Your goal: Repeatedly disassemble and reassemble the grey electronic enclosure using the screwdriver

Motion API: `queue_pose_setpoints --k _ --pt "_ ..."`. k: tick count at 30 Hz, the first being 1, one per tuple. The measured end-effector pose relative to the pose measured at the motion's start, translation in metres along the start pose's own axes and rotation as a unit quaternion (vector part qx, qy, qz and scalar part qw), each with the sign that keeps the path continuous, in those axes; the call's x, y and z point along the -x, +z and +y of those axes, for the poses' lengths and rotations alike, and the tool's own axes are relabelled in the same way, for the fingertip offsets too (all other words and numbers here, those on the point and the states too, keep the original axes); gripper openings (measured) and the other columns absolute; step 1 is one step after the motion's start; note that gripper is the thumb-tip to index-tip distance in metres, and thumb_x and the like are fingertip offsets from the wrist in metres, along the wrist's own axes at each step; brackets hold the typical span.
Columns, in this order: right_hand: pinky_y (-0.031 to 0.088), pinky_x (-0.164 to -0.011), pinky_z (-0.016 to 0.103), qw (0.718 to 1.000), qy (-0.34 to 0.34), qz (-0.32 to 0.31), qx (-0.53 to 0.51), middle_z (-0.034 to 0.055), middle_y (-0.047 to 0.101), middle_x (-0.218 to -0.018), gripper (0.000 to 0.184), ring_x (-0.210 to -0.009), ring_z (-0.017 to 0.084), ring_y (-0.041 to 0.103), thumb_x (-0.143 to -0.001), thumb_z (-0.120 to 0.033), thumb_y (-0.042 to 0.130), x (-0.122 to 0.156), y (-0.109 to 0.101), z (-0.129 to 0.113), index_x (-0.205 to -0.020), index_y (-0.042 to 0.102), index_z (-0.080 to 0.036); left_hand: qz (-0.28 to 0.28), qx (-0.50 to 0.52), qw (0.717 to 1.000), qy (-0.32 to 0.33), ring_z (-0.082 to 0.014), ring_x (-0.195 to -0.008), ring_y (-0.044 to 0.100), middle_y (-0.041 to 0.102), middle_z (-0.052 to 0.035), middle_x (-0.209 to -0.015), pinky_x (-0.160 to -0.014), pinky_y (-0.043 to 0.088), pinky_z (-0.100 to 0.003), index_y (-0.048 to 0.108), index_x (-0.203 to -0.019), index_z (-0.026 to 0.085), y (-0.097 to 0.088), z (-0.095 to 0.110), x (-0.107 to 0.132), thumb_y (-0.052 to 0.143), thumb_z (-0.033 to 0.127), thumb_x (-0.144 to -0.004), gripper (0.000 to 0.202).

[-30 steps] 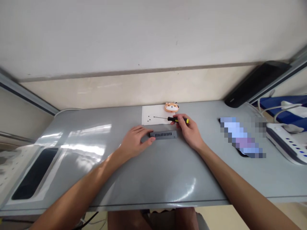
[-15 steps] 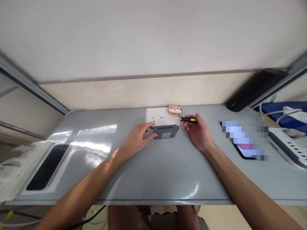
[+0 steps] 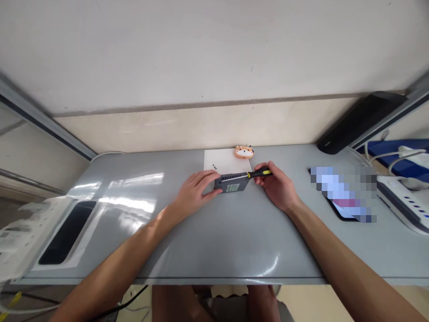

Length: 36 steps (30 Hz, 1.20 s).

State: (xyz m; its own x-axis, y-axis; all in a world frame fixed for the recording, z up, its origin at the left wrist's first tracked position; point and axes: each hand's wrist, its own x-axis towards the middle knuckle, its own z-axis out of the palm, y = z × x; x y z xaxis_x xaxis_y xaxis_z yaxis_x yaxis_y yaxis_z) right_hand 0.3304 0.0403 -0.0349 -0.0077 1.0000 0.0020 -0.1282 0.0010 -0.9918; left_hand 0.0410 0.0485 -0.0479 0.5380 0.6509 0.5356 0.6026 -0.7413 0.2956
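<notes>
Thumb and fingers of the left hand (image 3: 194, 190) pinch the near end of a grey vented box (image 3: 232, 184), parted only by its thickness, while the right hand (image 3: 280, 188) is curled round the black-and-yellow handle of a screwdriver (image 3: 261, 173). From my remote seat I see the box tipped up in front of me, label side facing the camera, at the middle of the grey tabletop (image 3: 214, 241). The screwdriver's shaft runs across the box's upper edge; its tip lies close to the left fingers, and I can't make out what it touches.

Just behind, the box cuts off my view of the front of a white sheet (image 3: 219, 156). On that sheet I count a few small dark screws (image 3: 214, 166), and an orange animal-faced case (image 3: 244, 152) sits at its back right corner. Nothing else crowds the hands.

Out to the right I have a phone (image 3: 342, 214) with its screen pixelated, a white power strip (image 3: 402, 201) beyond it, and a long black bar (image 3: 358, 123) by the back corner. Far left, a dark phone (image 3: 69, 232) lies beside another white strip with plugs (image 3: 28, 237), well apart from both hands.
</notes>
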Motion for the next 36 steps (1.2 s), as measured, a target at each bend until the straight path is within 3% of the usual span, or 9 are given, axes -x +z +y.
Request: queue_pose_setpoints --k 3,8,12,16,20,23,28,36 --pt "0.052 -0.065 0.038 1.0 0.007 -0.003 -0.013 0.0028 0.063 -0.067 0.047 -0.064 0.022 0.06 -0.088 -0.075 0.063 0.001 0.001 -0.001 -0.086 0.069 -0.028 0.003 -0.002 1.0 0.017 -0.0237 -0.119 0.076 0.077 -0.0085 -0.133 -0.106 0.061 -0.042 0.068 -0.136 0.028 0.0 0.0 -0.001 0.061 0.043 -0.112 0.029" --pt "0.052 -0.066 0.04 1.0 0.004 -0.012 0.002 0.0036 0.065 -0.069 0.049 -0.064 0.023 0.06 -0.089 -0.077 0.061 0.002 0.001 -0.002 -0.086 0.069 -0.028 0.068 -0.019 0.992 0.1 -0.0197 -0.112 0.078 0.08 -0.0075 -0.127 -0.1 0.061 -0.035 0.068 -0.128 0.024 -0.002 0.002 -0.005 0.061 0.033 -0.113 0.019" --pt "0.048 -0.063 0.037 0.999 0.019 -0.01 -0.04 0.003 0.064 -0.069 0.05 -0.064 0.021 0.057 -0.082 -0.078 0.072 0.001 0.001 -0.001 -0.084 0.072 -0.028 0.093 -0.041 0.986 0.129 -0.0176 -0.108 0.079 0.081 -0.0061 -0.122 -0.094 0.061 -0.032 0.07 -0.122 0.023 -0.002 0.001 -0.007 0.063 0.03 -0.112 0.014" --pt "0.047 -0.064 0.035 0.997 0.025 0.033 -0.072 0.0026 0.066 -0.072 0.05 -0.066 0.02 0.056 -0.079 -0.078 0.076 -0.003 0.002 0.005 -0.083 0.074 -0.028 0.111 -0.059 0.981 0.148 -0.016 -0.105 0.079 0.082 -0.0045 -0.118 -0.091 0.06 -0.03 0.07 -0.121 0.024 -0.001 -0.002 -0.008 0.064 0.026 -0.111 0.011" --pt "0.05 -0.078 0.034 0.995 0.04 0.091 -0.009 0.0014 0.073 -0.083 0.047 -0.077 0.02 0.06 -0.084 -0.075 0.076 -0.004 0.005 0.013 -0.096 0.078 -0.029 0.116 -0.075 0.977 0.161 -0.015 -0.103 0.079 0.081 -0.0032 -0.117 -0.089 0.06 -0.029 0.071 -0.118 0.024 -0.003 -0.002 -0.008 0.067 0.023 -0.109 0.01" --pt "0.05 -0.085 0.035 0.994 0.03 0.07 0.08 0.002 0.073 -0.088 0.059 -0.089 0.023 0.065 -0.085 -0.083 0.07 -0.001 0.007 0.012 -0.108 0.079 -0.03 0.105 -0.091 0.977 0.163 -0.0147 -0.098 0.078 0.081 -0.0022 -0.117 -0.088 0.059 -0.029 0.071 -0.116 0.026 -0.004 -0.002 -0.009 0.068 0.023 -0.108 0.01" --pt "0.05 -0.081 0.038 0.981 0.011 0.02 0.193 0.0034 0.069 -0.085 0.078 -0.089 0.025 0.064 -0.083 -0.096 0.056 0.003 0.007 0.005 -0.118 0.078 -0.03 0.129 -0.113 0.967 0.186 -0.0147 -0.089 0.076 0.08 -0.0029 -0.113 -0.081 0.06 -0.029 0.069 -0.114 0.024 -0.006 -0.001 -0.011 0.067 0.019 -0.107 0.01" --pt "0.052 -0.09 0.042 0.984 0.011 -0.019 0.176 0.0065 0.08 -0.101 0.075 -0.098 0.028 0.067 -0.081 -0.094 0.062 0.004 0.011 0.006 -0.116 0.077 -0.03 0.145 -0.061 0.979 0.129 -0.017 -0.082 0.073 0.079 -0.0052 -0.104 -0.078 0.061 -0.033 0.065 -0.1 0.023 -0.012 -0.005 -0.014 0.063 0.011 -0.097 0.013"
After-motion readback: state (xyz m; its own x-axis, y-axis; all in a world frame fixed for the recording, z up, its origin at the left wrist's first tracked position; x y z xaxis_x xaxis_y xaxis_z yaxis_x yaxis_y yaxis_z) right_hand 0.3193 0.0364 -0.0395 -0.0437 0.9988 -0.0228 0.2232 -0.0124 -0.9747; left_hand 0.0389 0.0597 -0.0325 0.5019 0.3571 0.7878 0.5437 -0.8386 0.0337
